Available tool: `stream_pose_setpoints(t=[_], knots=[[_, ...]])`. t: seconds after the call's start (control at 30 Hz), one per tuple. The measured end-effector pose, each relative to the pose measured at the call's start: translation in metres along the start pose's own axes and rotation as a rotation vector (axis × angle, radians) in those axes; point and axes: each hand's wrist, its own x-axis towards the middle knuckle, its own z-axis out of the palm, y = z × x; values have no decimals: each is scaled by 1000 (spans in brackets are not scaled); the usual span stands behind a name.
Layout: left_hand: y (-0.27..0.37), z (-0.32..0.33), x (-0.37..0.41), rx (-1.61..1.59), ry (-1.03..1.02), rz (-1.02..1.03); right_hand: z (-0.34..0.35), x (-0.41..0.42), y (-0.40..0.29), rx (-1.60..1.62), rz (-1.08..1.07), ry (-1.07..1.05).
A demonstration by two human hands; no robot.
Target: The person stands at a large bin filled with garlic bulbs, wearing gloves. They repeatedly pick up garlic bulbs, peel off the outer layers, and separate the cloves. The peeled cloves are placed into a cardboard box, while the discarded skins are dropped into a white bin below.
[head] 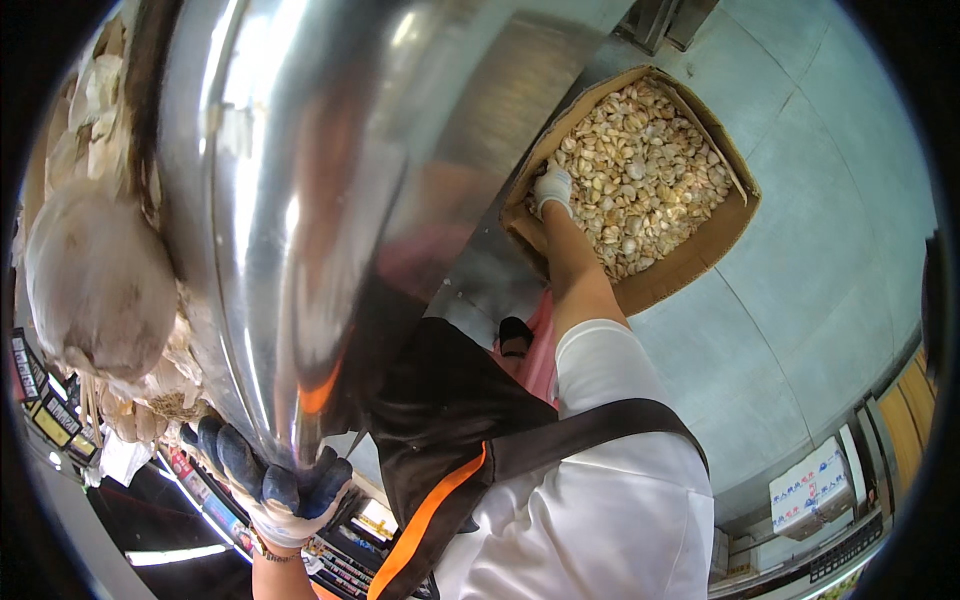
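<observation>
At the lower left, my left hand [277, 487], in a white glove with dark blue coated fingers, is closed around the rim of a shiny stainless steel table [247, 300]. Garlic bulbs with papery skin lie just beyond that rim; a large, slightly blurred garlic bulb [101, 277] is nearest. My right arm reaches down to a cardboard box [667, 289] on the floor, filled with loose garlic cloves [637, 172]. My right hand [553, 186], in a white glove, is inside the box by its wall next to the table. Its fingers are mostly hidden, so I cannot see whether they hold anything.
Grey floor tiles [832, 247] surround the box. Metal legs [664, 22] stand beyond it. A white printed carton [811, 487] sits on a shelf at the lower right. My black apron [457, 382] hangs near the table, and a piece of pink material [541, 352] is beside my shoe [514, 334].
</observation>
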Motion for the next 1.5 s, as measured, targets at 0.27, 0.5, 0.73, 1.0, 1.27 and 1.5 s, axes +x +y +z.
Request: stream_pose_setpoints(t=[0.27, 0.5, 0.73, 1.0, 1.27, 1.5], knots=[[5, 1, 9, -19, 19, -5, -48, -34, 38, 737, 154, -293], [6, -8, 31, -30, 56, 104, -127, -86, 101, 1440, 241, -644], [10, -12, 42, -128, 180, 170, -197, -185, 47, 1512, -271, -1152], [34, 1, -2, -248, 698, 379, -247, -355, -71, 1200, -564, -1038], [51, 48, -168, -1650, 548, -75, -161, -561, -171, 330, -582, -1119], [98, 157, -398, -1869, 1585, -849, 53, -734, -199, -553, -831, -1726]])
